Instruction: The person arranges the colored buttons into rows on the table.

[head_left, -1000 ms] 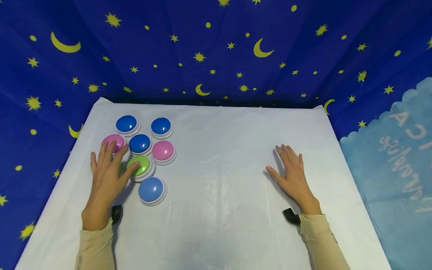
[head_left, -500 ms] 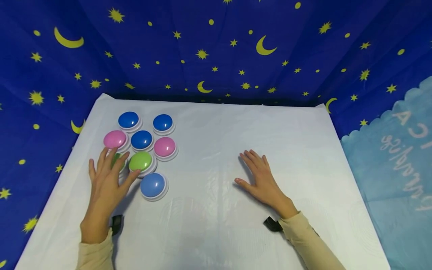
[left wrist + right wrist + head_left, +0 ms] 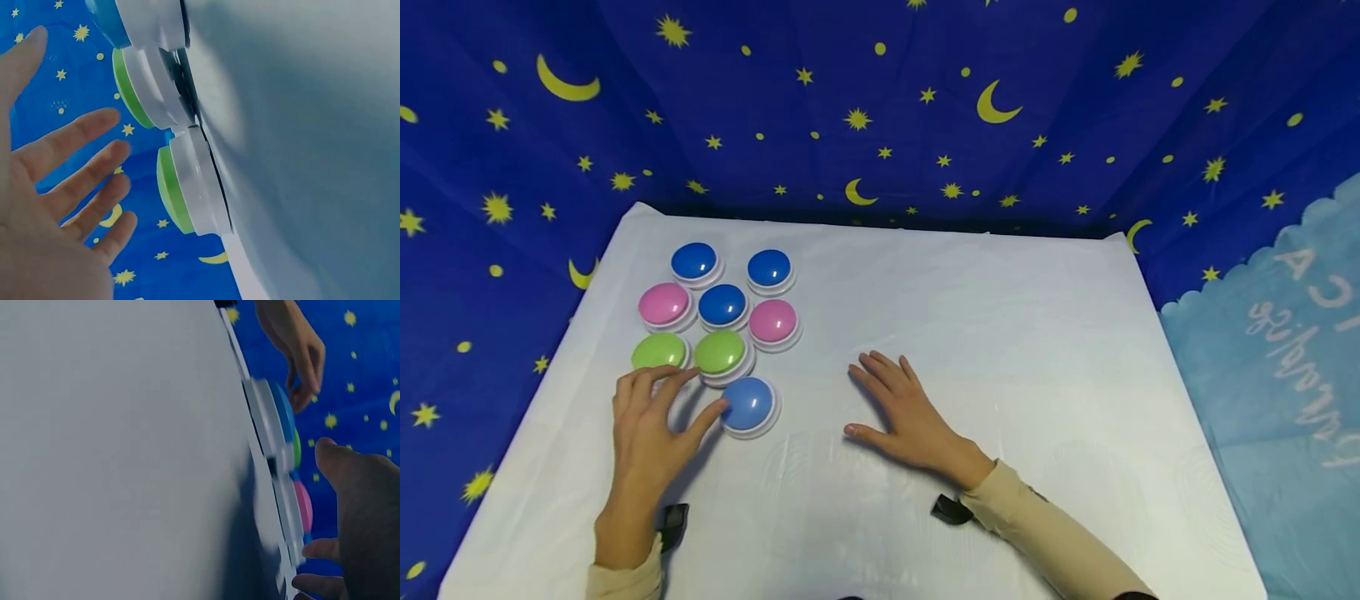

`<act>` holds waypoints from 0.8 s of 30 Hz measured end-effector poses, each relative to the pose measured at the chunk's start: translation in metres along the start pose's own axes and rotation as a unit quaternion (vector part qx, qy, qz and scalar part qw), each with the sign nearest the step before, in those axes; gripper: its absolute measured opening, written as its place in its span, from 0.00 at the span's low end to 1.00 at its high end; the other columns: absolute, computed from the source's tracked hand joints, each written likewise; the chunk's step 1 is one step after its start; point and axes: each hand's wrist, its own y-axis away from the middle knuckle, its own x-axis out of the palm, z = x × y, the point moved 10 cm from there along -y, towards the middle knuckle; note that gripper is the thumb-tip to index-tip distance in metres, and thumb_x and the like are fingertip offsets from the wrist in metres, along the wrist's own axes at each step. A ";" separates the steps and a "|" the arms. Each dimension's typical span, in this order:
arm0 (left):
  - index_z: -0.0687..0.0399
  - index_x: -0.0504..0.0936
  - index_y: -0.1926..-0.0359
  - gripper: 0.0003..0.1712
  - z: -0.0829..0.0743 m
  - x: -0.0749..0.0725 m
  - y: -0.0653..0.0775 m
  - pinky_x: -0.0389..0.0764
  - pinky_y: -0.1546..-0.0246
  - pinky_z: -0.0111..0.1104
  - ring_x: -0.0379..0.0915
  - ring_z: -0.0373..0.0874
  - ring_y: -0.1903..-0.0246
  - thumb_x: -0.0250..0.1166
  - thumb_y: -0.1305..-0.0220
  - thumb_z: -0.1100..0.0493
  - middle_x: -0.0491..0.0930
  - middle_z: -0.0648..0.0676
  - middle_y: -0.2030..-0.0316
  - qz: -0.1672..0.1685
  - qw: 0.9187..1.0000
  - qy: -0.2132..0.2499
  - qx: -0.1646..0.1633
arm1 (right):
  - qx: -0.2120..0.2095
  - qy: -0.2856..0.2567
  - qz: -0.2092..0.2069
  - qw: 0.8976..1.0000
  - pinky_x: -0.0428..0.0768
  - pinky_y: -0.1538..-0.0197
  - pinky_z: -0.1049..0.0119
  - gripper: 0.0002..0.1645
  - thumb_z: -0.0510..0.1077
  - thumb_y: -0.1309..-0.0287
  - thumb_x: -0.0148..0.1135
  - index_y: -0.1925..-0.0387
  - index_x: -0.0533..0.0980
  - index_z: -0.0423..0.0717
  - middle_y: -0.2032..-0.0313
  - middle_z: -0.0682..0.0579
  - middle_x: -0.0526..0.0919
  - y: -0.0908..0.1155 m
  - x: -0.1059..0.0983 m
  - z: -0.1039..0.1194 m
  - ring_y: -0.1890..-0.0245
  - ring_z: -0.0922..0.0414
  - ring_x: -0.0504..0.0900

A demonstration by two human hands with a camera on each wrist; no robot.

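Several domed push buttons on white round bases stand at the table's left. My left hand (image 3: 651,433) hovers over their near side, fingers relaxed and holding nothing. Its fingertips are by the left green button (image 3: 658,351) and the right green button (image 3: 719,352), the thumb tip beside the light blue button (image 3: 748,403). In the left wrist view a gap shows between the fingers and the green button (image 3: 175,190). My right hand (image 3: 910,417) hovers over the table right of the light blue button, fingers spread, nothing held.
Farther back stand a left pink button (image 3: 663,304), a right pink button (image 3: 772,321) and three dark blue buttons, one a middle blue button (image 3: 722,305). A white cloth covers the table (image 3: 1037,333). A starry blue curtain (image 3: 910,108) hangs behind.
My left hand has drawn back toward the near side, uncovering the left pink and left green buttons. My right hand has moved left across the table. The head view has shifted slightly.
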 end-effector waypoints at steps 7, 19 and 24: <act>0.67 0.88 0.55 0.29 -0.001 0.000 0.004 0.64 0.50 0.45 0.68 0.63 0.50 0.86 0.57 0.55 0.79 0.65 0.56 0.001 1.000 0.006 -0.005 | -0.022 0.005 0.017 1.000 0.52 0.19 0.34 0.53 0.68 0.36 0.69 0.20 0.63 0.47 0.23 0.42 0.66 -0.022 0.019 0.023 0.19 0.44 0.60; 0.56 0.88 0.58 0.25 -0.001 0.026 0.016 0.78 0.63 0.40 0.77 0.46 0.65 0.87 0.54 0.49 0.87 0.53 0.64 0.118 0.992 -0.021 -0.022 | -0.037 0.009 0.022 0.999 0.54 0.19 0.38 0.50 0.67 0.36 0.69 0.23 0.67 0.46 0.25 0.44 0.70 -0.056 0.046 0.050 0.21 0.47 0.63; 0.57 0.86 0.57 0.30 -0.003 0.028 0.017 0.78 0.65 0.43 0.77 0.45 0.66 0.89 0.59 0.49 0.86 0.54 0.65 0.122 0.992 -0.017 -0.015 | -0.054 -0.009 0.014 0.998 0.54 0.18 0.40 0.49 0.65 0.38 0.72 0.25 0.69 0.45 0.27 0.46 0.72 -0.067 0.057 0.060 0.22 0.49 0.64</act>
